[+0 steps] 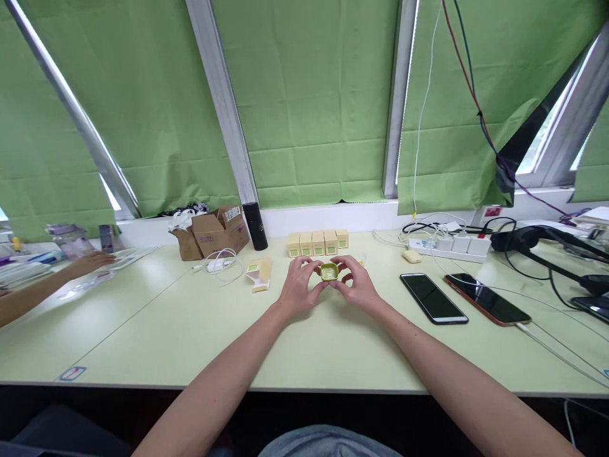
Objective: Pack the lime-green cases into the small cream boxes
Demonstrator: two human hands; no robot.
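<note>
Between my two hands is a small square green container (329, 272), its rim tilted toward me and a pale inside showing. My left hand (301, 284) is closed on its left side with fingers and thumb. The right side is gripped by my right hand (354, 282); both thumbs meet below it. Just behind stands a row of several small tan boxes (318, 244) with green labels. An opened small carton (259, 274) lies to the left of my left hand. Something small and yellowish (362, 258) is partly hidden behind my right hand.
Two phones (434, 298) (486, 299) lie right of my hands, near a power strip (447, 247), cables and a black headset (547, 254). Back left are a cardboard box (220, 232), a black cylinder (255, 226) and a white cable (219, 264). Another person's hand (90, 263) reaches in at far left.
</note>
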